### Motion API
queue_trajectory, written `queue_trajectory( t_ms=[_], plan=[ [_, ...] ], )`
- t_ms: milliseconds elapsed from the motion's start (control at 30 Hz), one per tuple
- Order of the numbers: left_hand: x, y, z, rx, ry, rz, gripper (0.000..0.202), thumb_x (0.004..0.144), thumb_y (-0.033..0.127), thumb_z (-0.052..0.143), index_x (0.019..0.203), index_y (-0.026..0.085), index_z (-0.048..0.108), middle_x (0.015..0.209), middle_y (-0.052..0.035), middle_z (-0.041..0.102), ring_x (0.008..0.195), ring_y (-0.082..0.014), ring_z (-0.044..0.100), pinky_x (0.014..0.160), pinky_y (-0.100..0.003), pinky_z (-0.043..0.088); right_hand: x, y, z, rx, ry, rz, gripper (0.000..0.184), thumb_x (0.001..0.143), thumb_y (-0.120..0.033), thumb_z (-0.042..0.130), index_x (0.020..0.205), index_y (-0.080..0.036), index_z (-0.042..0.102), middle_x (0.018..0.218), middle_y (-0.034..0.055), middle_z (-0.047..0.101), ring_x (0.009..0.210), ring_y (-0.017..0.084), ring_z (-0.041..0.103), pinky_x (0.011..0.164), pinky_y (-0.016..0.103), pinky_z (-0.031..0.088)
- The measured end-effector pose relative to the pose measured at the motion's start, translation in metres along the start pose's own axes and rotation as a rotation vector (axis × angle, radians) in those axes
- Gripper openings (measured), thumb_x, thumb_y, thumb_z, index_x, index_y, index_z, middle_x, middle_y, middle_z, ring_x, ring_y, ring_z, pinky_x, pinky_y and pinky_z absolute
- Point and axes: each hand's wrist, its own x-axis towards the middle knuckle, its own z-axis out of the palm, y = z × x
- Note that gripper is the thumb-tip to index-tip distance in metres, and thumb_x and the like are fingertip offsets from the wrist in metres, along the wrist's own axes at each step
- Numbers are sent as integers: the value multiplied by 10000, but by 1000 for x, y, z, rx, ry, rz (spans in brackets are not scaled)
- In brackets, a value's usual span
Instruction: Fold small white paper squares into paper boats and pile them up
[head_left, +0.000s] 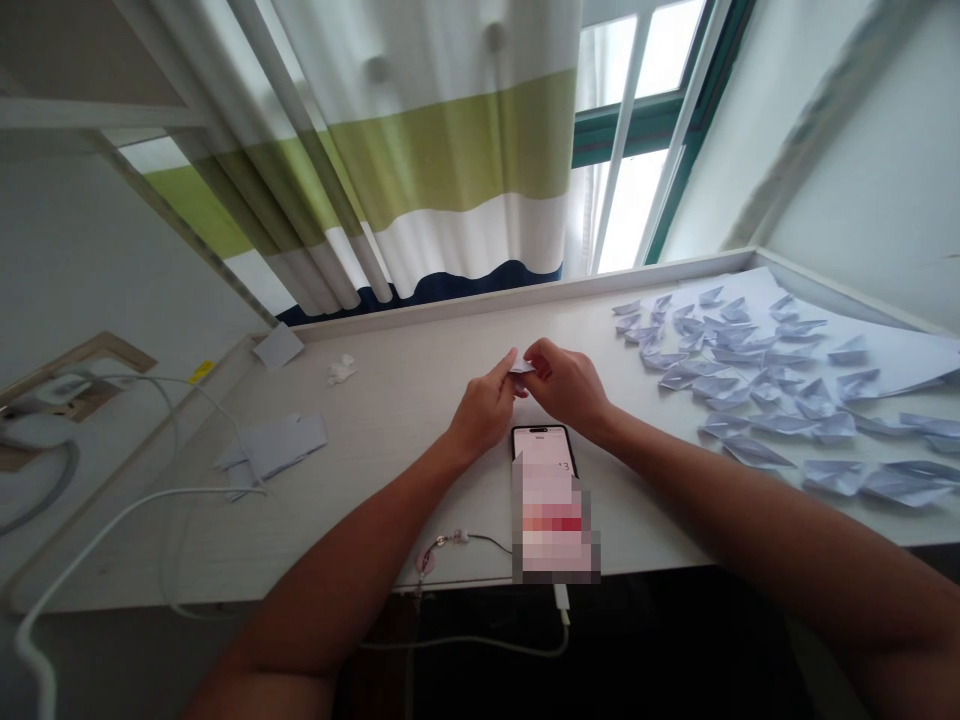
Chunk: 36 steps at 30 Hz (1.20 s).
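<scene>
My left hand (484, 405) and my right hand (562, 385) meet above the middle of a white desk (390, 420). Between their fingertips both hands pinch a small piece of folded white paper (521, 367), partly hidden by my fingers. A smartphone (544, 450) lies face up just below my hands, with much of it covered by a pixelated patch. To the right, several small folded paper shapes (750, 390) lie scattered, some resting on a large white sheet (862, 330).
Left of my arms lie a loose pile of white paper pieces (281, 445), a paper square (277, 346) and a crumpled scrap (342, 369). A white cable (150, 490) runs along the desk. A raised rim lines the desk's far edge, below a striped curtain (420, 170).
</scene>
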Motion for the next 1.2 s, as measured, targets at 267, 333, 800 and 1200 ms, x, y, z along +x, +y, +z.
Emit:
queue_trajectory(
  t_ms=[267, 333, 800, 1200],
  plan=[
    [7, -1, -2, -292, 96, -112, 433, 1093, 267, 529, 1476, 133, 683, 1023, -86, 842, 785, -183, 813, 769, -319, 667, -3, 0, -4, 217, -59, -150, 131, 959, -305, 659, 1076, -251, 684, 971, 69, 807, 805, 238, 739, 759, 408, 602],
    [6, -1, -5, -281, 129, -77, 447, 1100, 272, 527, 1504, 144, 670, 1028, -80, 845, 796, -179, 810, 789, -330, 671, -3, -2, -5, 343, -53, -160, 190, 986, -341, 639, 1142, -245, 689, 1016, 80, 803, 899, 252, 757, 844, 440, 631],
    [7, -3, -3, -562, 28, -91, 573, 1023, 495, 719, 1447, 111, 695, 1132, -138, 852, 1009, -273, 843, 955, -445, 673, 5, 4, -1, 844, -128, 189, 457, 842, -625, 891, 910, -196, 750, 860, 47, 762, 722, 192, 733, 743, 416, 661],
    [9, -4, -5, -647, -25, -127, 717, 829, 558, 939, 1356, 149, 675, 879, -68, 857, 894, -299, 865, 860, -414, 667, 6, 1, -7, 768, -97, 133, 453, 863, -645, 857, 821, -199, 786, 788, 43, 771, 730, 188, 694, 739, 376, 590]
  ],
)
